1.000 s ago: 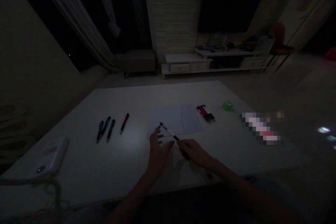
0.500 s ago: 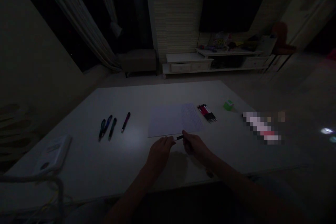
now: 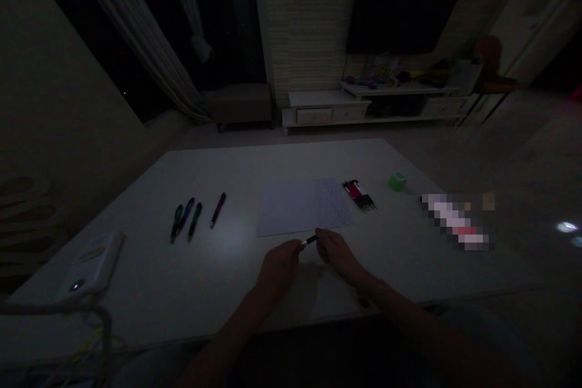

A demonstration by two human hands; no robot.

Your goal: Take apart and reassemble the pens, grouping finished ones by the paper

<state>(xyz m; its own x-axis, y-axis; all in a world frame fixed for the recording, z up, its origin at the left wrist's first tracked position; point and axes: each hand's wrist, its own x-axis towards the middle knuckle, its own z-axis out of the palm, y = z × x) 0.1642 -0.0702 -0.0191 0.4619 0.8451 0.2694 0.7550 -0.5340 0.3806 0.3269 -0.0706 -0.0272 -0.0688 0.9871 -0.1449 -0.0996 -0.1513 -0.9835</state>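
Left hand (image 3: 280,264) and right hand (image 3: 339,254), fingers of both closed on opposite ends of a pen (image 3: 310,240), near paper (image 3: 287,207) on a white table (image 3: 218,279).

No text can be read. Just beyond the left grip (image 3: 280,262) and right grip (image 3: 337,252), the sheet of paper (image 3: 286,209) bears close rows of small writing over its right-hand part, too fine and dim to make out. Well to the left of the left grip, the white box (image 3: 102,254) carries faint marks on its upper face, likewise illegible in the low light.
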